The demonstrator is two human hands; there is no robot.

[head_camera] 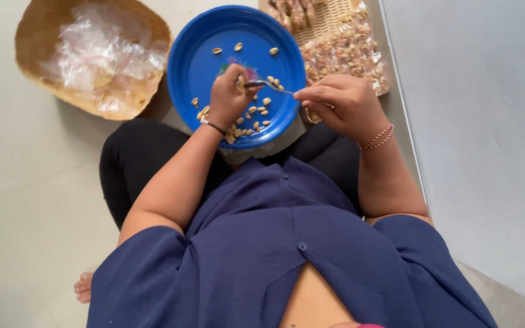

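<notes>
Over the blue plate (189, 67) on the person's lap, the left hand (229, 97) curls shut, fingertips pinching a nut (239, 84) at the spoon's bowl. The right hand (341, 103) pinches the handle of the spoon (267, 85), which lies level across the plate's middle. Loose nuts (256, 112) scatter over the plate, most near its close edge. A woven basket (34, 36) lined with clear plastic sits on the floor to the left; packed nut bags (347, 51) lie beyond the right hand.
</notes>
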